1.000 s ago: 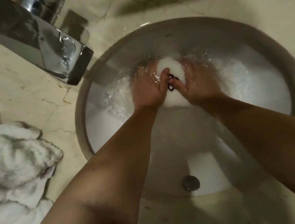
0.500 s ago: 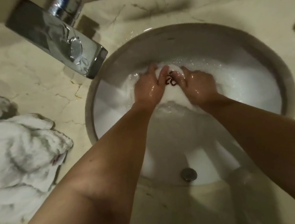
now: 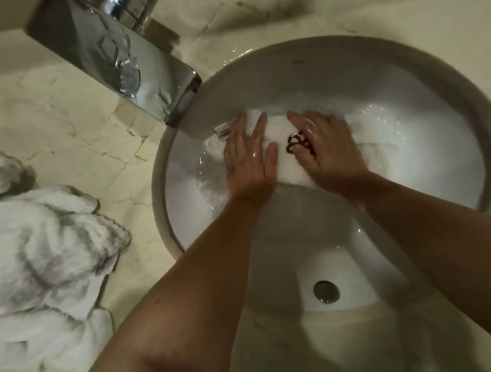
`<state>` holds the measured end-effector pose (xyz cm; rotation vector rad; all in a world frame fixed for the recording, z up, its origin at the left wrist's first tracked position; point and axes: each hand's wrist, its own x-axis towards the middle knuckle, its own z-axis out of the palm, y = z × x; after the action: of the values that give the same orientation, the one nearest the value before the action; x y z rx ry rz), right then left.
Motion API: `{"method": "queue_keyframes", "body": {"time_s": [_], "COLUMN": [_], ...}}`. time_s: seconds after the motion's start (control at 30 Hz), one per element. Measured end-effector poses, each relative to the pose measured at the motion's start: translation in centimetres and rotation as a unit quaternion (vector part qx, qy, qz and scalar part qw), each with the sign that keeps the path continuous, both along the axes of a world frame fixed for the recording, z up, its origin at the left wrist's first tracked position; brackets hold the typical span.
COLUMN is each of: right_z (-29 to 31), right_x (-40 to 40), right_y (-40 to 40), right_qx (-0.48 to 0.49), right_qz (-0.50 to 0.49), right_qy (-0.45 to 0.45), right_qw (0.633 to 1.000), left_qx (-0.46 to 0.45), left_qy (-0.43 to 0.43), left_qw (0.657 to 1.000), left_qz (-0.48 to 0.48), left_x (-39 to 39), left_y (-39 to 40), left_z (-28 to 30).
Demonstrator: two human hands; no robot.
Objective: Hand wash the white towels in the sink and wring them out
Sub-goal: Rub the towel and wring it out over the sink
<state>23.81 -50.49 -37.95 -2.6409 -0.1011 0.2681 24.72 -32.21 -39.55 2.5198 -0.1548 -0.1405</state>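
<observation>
While both hands lie flat in the round sink [image 3: 466,127], the left hand [image 3: 249,156] and the right hand [image 3: 325,150] press side by side on a wet white towel [image 3: 280,153] bunched against the far wall of the basin, in shallow sudsy water. Neither grip is closed round the cloth: the left hand's fingers are straight and slightly spread on the towel, thumb toward the right hand, and the right hand's fingers are likewise extended, palm down, so both grips are wide and pressing rather than clutching. Between the two hands, just by the right thumb, a dark brown embroidered mark [image 3: 295,143] shows on the towel. Just beyond the left hand's fingertips, on its outer side, a small white label [image 3: 222,129] sticks out from the towel's edge. More white cloth or foam lies under the water on the outer side of the right hand; which of the two it is cannot be told. Nearer the person than the hands, between the forearms, a round metal drain [image 3: 326,292] sits in the basin. Beyond and outward of the left hand, a chrome faucet [image 3: 117,63] reaches its spout over the sink's rim. Well apart from the left grip, on the marbled tabletop [image 3: 57,118], lies a crumpled heap of white towels [image 3: 38,260].
</observation>
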Motion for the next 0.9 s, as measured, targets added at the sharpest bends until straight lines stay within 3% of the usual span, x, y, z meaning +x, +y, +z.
{"method": "queue_keyframes", "body": {"time_s": [0.07,0.23,0.4,0.5,0.6,0.73,0.83,0.9], "right_z": [-0.6,-1.4,-1.4,-1.4,-1.3,-0.5,0.1,0.5], "right_x": [0.3,1.7,3.3,4.4,5.5,5.4,4.7,3.3], "right_y": [0.4,1.9,1.8,1.6,1.5,1.8,2.0,1.5], "right_qx": [-0.005,0.003,0.013,-0.038,-0.069,-0.069,-0.138,-0.149], "right_qz": [-0.027,-0.088,-0.082,-0.063,-0.044,-0.067,-0.044,-0.032], "right_qy": [-0.032,-0.111,-0.119,-0.118,-0.084,-0.053,-0.006,0.008], "right_qw": [0.999,0.990,0.989,0.990,0.993,0.994,0.989,0.988], "left_qx": [0.028,0.069,0.130,0.071,0.086,0.099,0.136,0.149], "left_qy": [-0.030,-0.202,-0.298,-0.219,-0.090,-0.010,0.084,0.099], "left_qw": [0.999,0.973,0.942,0.968,0.991,0.995,0.987,0.983], "left_qz": [0.007,0.084,0.086,0.102,0.049,0.015,0.018,0.038], "left_x": [0.3,1.6,3.1,4.3,5.0,5.4,4.3,2.4], "left_y": [-0.8,-2.3,-2.6,-2.7,-2.7,-2.9,-3.2,-3.1], "left_z": [-0.9,-3.2,-4.2,-2.8,-1.0,1.3,2.5,2.8]}}
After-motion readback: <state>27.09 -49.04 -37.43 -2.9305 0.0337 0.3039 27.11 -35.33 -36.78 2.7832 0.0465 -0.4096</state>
